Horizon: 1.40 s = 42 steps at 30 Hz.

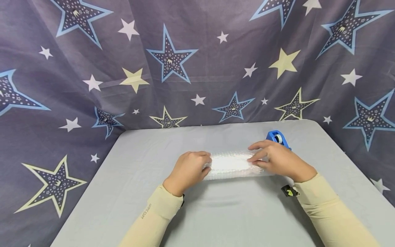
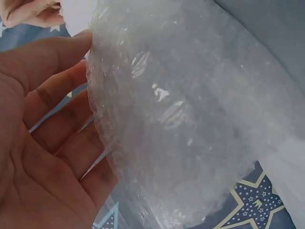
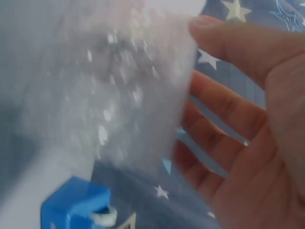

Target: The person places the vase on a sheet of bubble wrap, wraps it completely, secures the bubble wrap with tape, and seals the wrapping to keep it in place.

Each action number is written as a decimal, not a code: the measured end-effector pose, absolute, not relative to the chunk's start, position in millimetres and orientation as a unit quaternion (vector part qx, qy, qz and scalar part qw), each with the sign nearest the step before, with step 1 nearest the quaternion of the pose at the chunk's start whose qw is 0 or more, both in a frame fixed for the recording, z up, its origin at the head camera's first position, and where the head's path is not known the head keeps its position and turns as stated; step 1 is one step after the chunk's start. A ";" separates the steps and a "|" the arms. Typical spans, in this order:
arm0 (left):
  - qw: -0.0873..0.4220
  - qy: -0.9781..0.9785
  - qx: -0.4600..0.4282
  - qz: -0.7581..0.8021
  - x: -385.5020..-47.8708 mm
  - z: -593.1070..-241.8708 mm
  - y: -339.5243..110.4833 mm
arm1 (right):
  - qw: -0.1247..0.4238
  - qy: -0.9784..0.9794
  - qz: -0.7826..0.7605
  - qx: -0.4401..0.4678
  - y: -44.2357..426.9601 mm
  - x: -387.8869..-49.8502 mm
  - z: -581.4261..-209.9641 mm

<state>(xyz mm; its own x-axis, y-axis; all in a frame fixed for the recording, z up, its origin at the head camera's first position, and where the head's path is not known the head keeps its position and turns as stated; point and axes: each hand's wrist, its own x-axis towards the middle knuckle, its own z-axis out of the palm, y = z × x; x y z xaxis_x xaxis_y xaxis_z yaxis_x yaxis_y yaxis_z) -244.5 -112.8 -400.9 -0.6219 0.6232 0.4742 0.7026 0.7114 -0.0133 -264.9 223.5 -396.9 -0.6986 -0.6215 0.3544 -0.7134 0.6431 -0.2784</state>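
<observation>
A long bundle of clear, shiny bubble wrap [image 1: 229, 166] lies crosswise between the two hands, just above or on the table. My left hand [image 1: 189, 168] holds its left end, thumb on the near side and fingers over the far side. At the other end, my right hand [image 1: 277, 159] grips the wrap between thumb and fingers. In the left wrist view the bubble wrap [image 2: 162, 109] fills the middle, its edge between thumb and fingertips. The right wrist view shows the wrap [image 3: 119, 86] blurred. Whether anything is wrapped inside, I cannot tell.
A blue tape dispenser [image 1: 273, 134] with a white roll stands just behind the right hand, partly covered by it. The grey-covered table [image 1: 148, 147] reaches back to a dark curtain [image 1: 216, 61] printed with stars.
</observation>
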 end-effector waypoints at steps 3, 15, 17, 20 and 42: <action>0.234 -0.896 -0.367 -0.087 -245.0 -402.7 -112.4 | 0.093 -0.907 0.198 0.359 232.7 -265.6 -391.7; 0.241 -0.898 -0.357 -0.090 -242.9 -401.8 -110.5 | 0.119 -0.939 0.163 0.279 273.0 -274.3 -382.7; 0.238 -0.899 -0.355 -0.091 -242.7 -401.7 -110.3 | 0.129 -0.953 0.155 0.224 278.2 -276.6 -386.6; 0.238 -0.901 -0.352 -0.091 -243.1 -403.2 -110.1 | 0.126 -0.971 0.150 0.137 284.4 -281.6 -396.8; 0.238 -0.902 -0.349 -0.093 -241.5 -403.3 -109.5 | 0.051 -0.966 0.254 0.016 298.8 -299.5 -436.5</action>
<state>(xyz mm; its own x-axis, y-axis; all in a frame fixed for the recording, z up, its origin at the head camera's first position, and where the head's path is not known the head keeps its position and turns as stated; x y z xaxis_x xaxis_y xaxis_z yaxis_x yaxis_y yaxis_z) -241.5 -109.5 -403.3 -0.6435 0.5841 0.4946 0.6731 0.7395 0.0024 -299.5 298.8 -436.5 -0.9943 -0.0043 0.1069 -0.0564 0.8700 -0.4898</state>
